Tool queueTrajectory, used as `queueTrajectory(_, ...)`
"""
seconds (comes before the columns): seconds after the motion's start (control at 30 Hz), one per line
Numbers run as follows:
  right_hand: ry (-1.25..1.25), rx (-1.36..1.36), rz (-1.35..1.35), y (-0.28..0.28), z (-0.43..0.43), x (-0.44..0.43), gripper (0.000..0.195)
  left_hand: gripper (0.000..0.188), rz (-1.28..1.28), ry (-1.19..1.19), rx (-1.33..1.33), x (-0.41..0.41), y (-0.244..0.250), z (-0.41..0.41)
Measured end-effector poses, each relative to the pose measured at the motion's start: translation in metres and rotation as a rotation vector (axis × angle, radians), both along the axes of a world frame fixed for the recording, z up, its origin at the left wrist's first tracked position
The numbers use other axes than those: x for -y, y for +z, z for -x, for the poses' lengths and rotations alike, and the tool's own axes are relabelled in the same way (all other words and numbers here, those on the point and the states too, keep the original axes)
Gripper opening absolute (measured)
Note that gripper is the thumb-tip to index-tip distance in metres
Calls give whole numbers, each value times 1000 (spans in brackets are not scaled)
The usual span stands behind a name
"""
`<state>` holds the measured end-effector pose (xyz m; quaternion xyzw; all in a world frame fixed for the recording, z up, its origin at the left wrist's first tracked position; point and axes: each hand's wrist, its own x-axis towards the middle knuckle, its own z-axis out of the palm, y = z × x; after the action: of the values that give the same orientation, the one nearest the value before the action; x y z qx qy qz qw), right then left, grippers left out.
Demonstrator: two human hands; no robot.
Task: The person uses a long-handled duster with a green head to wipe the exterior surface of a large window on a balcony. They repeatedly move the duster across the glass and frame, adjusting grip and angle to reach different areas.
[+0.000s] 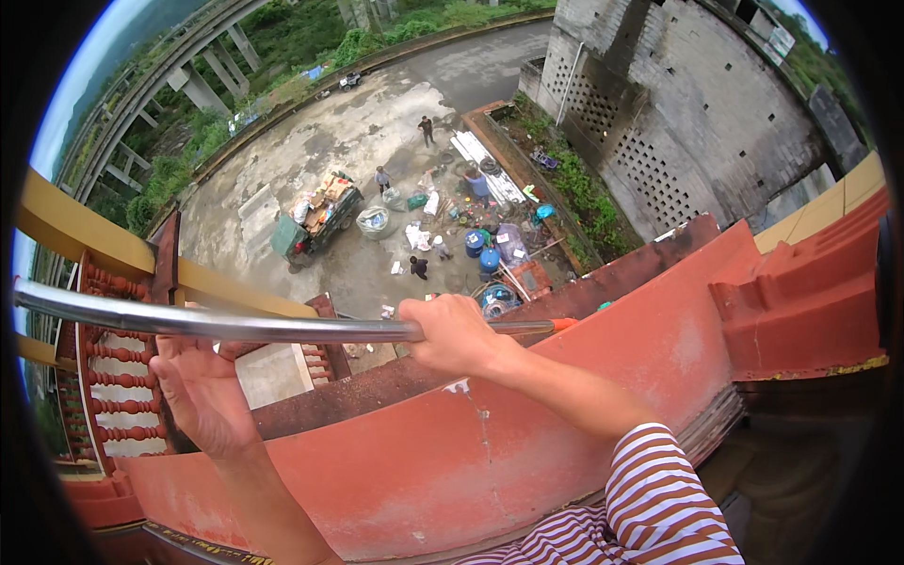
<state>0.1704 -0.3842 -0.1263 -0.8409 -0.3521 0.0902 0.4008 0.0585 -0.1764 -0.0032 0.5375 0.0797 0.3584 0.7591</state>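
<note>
A long, shiny metal pole (282, 328) with an orange end (563, 324) runs across the view above a red-painted parapet (424, 466). My right hand (455, 335) is wrapped around the pole, towards its orange end. Palm up and fingers spread, my left hand (208, 402) lies just under the pole on the left. The pole hides part of those fingers, so contact there is unclear. A striped sleeve (664, 487) covers my upper right arm.
Far below lies a concrete yard (282, 169) with several people, a loaded cargo tricycle (318, 215), blue drums (474, 244) and white bars (494, 169). Red balusters (127, 381) stand left. A concrete-block building (678, 120) rises beyond; a roadway viaduct (162, 63) is far left.
</note>
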Motion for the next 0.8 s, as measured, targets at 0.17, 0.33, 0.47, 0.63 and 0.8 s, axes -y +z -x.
queueTrajectory(0.17, -226, -133, -286, 31, -61, 48, 25, 23, -148, -391, -496, 31, -64, 16)
queueTrajectory(0.33, -377, -290, -715, 39, -102, 157, 27, 13, -164, -721, -748, 56, -95, 31)
queueTrajectory(0.47, -446, -282, -821, 26, -83, 210, 31, 16, -30, -945, -457, 80, -77, 30)
queueTrajectory(0.63, -377, -318, -836, 16, -40, 224, 33, 19, 75, -1169, -62, 115, -22, 29)
queueTrajectory(0.8, -326, -285, -869, 14, -23, 219, 33, 27, 310, -1228, 437, 158, -3, 37)
